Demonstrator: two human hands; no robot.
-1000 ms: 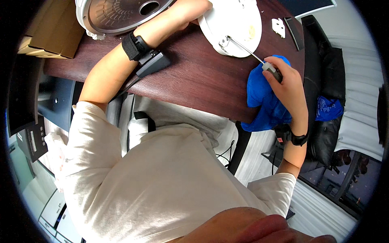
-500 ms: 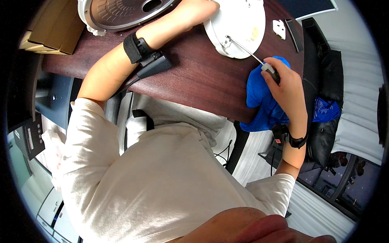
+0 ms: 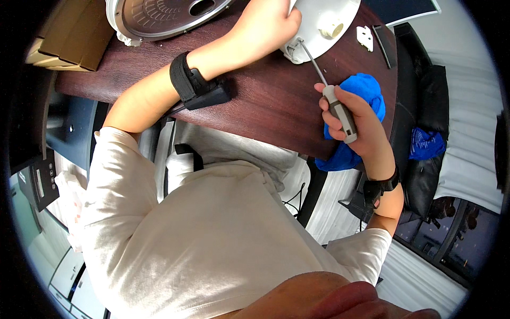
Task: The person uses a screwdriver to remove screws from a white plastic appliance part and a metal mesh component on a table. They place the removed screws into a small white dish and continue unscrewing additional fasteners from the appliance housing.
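Note:
A white, round, shallow plastic cover (image 3: 330, 47) is tilted above the far part of the dark wooden table, with a cream-coloured round stub on its face. My left hand (image 3: 268, 27) is closed on the cover's left edge; its fingertips are partly hidden. My right hand (image 3: 358, 119) wraps round the grey handle of a screwdriver (image 3: 340, 112). The screwdriver's metal shaft points up and left, and its tip meets a small fitting (image 3: 294, 49) at the cover's near edge.
A metal-rimmed round appliance part (image 3: 159, 18) stands at the far left, beside a cardboard box (image 3: 74, 34). A blue cloth (image 3: 366, 87) lies under my right hand at the table's right edge. Beyond it are a small white plastic piece (image 3: 365, 38) and a black strip (image 3: 384, 47).
The cover has been tilted and shifted right by my left hand, which has come nearer. My right hand has turned and dropped lower, so the screwdriver stands steeper and shows more of its handle.

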